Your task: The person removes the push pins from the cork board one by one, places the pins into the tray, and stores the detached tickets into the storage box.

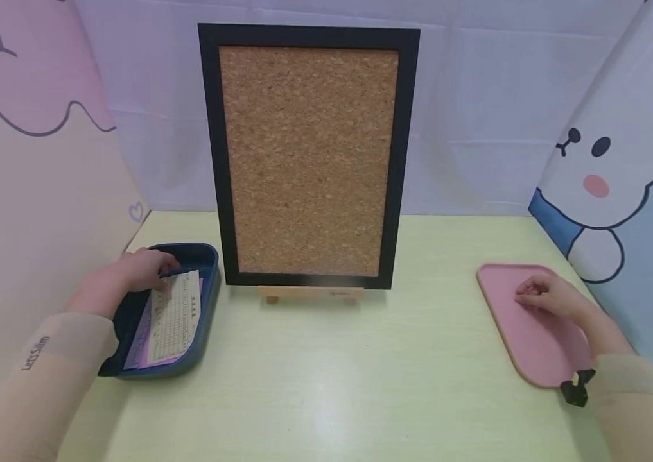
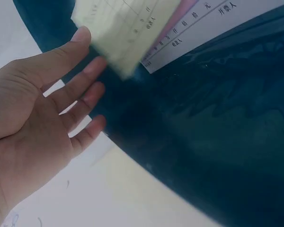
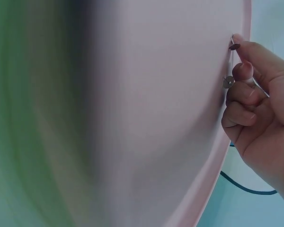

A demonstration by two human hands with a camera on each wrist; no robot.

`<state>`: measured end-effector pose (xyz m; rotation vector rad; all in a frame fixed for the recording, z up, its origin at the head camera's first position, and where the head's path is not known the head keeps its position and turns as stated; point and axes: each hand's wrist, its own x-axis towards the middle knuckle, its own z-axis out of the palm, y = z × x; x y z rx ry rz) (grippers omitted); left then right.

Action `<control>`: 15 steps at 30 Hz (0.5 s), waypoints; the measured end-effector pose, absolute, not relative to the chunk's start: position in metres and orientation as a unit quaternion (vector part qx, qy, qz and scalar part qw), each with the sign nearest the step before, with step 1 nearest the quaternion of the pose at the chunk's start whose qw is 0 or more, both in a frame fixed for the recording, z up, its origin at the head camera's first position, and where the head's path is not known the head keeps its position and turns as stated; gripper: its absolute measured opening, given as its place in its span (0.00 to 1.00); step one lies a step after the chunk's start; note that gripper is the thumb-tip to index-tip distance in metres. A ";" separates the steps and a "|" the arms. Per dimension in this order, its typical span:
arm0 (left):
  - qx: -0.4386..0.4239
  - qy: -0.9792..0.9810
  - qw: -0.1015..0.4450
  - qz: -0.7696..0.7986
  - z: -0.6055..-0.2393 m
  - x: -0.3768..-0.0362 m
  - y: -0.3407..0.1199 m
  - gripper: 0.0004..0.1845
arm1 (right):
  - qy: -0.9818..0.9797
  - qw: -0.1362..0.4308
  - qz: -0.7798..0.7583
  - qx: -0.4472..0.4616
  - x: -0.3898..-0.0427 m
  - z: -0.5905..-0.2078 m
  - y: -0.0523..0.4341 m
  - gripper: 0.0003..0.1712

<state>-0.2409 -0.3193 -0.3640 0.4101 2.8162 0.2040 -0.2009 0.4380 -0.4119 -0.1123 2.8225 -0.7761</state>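
At the left, my left hand point(image 1: 149, 268) reaches over a dark blue tray point(image 1: 207, 343) of printed slips. It holds a pale yellow printed slip point(image 1: 180, 314) by its edge, thumb on its face and forefinger at the edge. Pink and white slips point(image 2: 194, 28) lie under it. Over at the right, my right hand point(image 1: 551, 296) is low over a pink tray point(image 1: 505, 279), its lower fingers curled. The right wrist view has a thumbtack point(image 3: 234, 47) right at the forefinger's tip; I cannot tell whether it is pinched. Another thumbtack point(image 3: 228, 82) is beside the fingers.
A black-framed cork board point(image 1: 309, 160) stands upright on a small wooden stand point(image 1: 309, 292) at the back centre. Printed cloth walls enclose the pale table point(image 1: 326, 378) at the back and both sides. A small black object point(image 1: 576, 391) sits at the right wrist.
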 end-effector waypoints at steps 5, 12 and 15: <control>0.140 0.979 0.135 0.064 -0.362 -0.239 -0.316 0.23 | 0.957 0.111 -0.265 -0.035 -0.201 -0.412 0.440 0.19; 0.161 0.981 0.094 0.053 -0.354 -0.237 -0.306 0.21 | 0.963 0.113 -0.244 -0.022 -0.197 -0.404 0.438 0.22; 0.170 0.982 0.075 0.047 -0.347 -0.235 -0.300 0.22 | 0.965 0.108 -0.239 -0.020 -0.195 -0.397 0.433 0.21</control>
